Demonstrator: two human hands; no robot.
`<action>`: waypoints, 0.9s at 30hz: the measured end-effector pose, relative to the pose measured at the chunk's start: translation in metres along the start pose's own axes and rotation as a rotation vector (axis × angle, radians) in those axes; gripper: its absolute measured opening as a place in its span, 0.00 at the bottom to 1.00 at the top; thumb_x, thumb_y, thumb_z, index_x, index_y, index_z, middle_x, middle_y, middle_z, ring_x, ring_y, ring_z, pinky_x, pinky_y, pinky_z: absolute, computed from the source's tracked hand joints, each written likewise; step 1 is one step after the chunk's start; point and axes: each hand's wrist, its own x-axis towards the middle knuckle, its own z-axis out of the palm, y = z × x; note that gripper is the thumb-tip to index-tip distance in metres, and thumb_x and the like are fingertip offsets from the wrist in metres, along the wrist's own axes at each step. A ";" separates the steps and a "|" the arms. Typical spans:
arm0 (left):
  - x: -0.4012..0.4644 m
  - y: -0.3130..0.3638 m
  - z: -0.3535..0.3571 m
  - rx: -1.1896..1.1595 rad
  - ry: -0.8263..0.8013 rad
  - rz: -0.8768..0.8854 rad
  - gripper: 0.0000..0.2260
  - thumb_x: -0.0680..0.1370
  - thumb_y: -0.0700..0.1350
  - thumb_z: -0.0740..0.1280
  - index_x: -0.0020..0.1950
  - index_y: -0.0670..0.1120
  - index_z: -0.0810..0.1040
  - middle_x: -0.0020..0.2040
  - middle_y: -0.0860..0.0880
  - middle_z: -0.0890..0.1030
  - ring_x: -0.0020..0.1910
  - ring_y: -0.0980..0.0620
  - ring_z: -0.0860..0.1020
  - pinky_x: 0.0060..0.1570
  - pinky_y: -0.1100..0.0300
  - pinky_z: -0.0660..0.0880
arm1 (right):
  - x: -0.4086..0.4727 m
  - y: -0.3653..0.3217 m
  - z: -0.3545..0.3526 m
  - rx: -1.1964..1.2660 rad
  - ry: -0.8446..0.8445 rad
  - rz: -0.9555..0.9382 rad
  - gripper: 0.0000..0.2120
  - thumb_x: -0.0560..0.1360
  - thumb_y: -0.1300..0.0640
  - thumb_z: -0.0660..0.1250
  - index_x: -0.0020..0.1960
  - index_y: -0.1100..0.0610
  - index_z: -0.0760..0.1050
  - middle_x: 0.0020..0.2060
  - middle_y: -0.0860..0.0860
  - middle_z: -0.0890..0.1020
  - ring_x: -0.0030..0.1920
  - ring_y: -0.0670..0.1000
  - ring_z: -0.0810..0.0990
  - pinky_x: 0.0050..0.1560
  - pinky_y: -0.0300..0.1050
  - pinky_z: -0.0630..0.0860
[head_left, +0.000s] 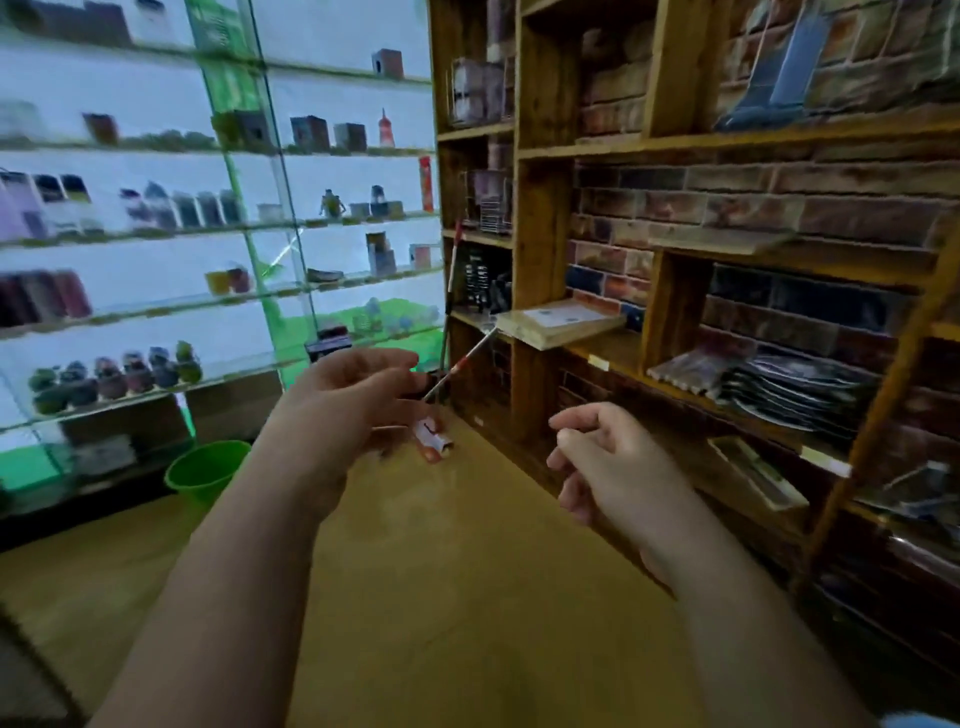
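Head view showed the left hand (353, 400) at the centre of the frame, its fingers curled in and gripping the near end of a thin rod (460, 364). The rod was slim, metallic and banded in red, and it slanted up and to the right from the fingertips toward the edge of a wooden shelf unit (540, 208). Just below those fingers sat a small red-and-white carton (432, 440). Motion blur hid whether the lower fingers held the carton or it merely hung against them.

The right hand (608, 457), at right of centre, was apart from both things. Its fingers were loosely curled, the thumb lay near the forefinger, and nothing showed between them.

Judging by its slenderness, the rod was probably very light and stiff, but easily bent or kinked if levered from one end. It looked smooth enough to slip in a loose pinch. A second hold nearer the red band at mid-length would likely steady it better than the tip. The carton looked like thin card, light and crushable, and best taken by its flat faces.

A similar pole (451, 291) stood upright in the corner behind. A green bucket (208, 467) sat on the floor at lower left, below lit glass display shelves (156, 228). A flat box (561, 322) lay on the shelf beyond the rod's far end.
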 end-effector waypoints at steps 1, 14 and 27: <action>0.023 -0.004 -0.001 0.004 0.058 0.018 0.05 0.78 0.40 0.71 0.51 0.49 0.85 0.44 0.49 0.89 0.43 0.50 0.88 0.46 0.52 0.83 | 0.030 0.007 0.005 0.015 -0.048 -0.010 0.06 0.82 0.53 0.62 0.53 0.41 0.73 0.44 0.47 0.82 0.33 0.44 0.83 0.33 0.37 0.77; 0.369 -0.060 0.019 0.017 0.253 0.010 0.05 0.80 0.39 0.69 0.51 0.47 0.84 0.45 0.48 0.89 0.43 0.49 0.87 0.45 0.51 0.81 | 0.416 0.058 0.088 0.077 -0.069 0.021 0.09 0.81 0.53 0.62 0.57 0.40 0.70 0.48 0.49 0.81 0.39 0.48 0.84 0.35 0.41 0.79; 0.705 -0.131 0.070 0.151 0.256 0.031 0.06 0.81 0.41 0.68 0.52 0.49 0.84 0.45 0.53 0.89 0.42 0.53 0.87 0.46 0.54 0.81 | 0.794 0.139 0.163 0.189 -0.099 0.074 0.09 0.80 0.55 0.62 0.51 0.39 0.72 0.46 0.50 0.82 0.29 0.44 0.82 0.30 0.38 0.77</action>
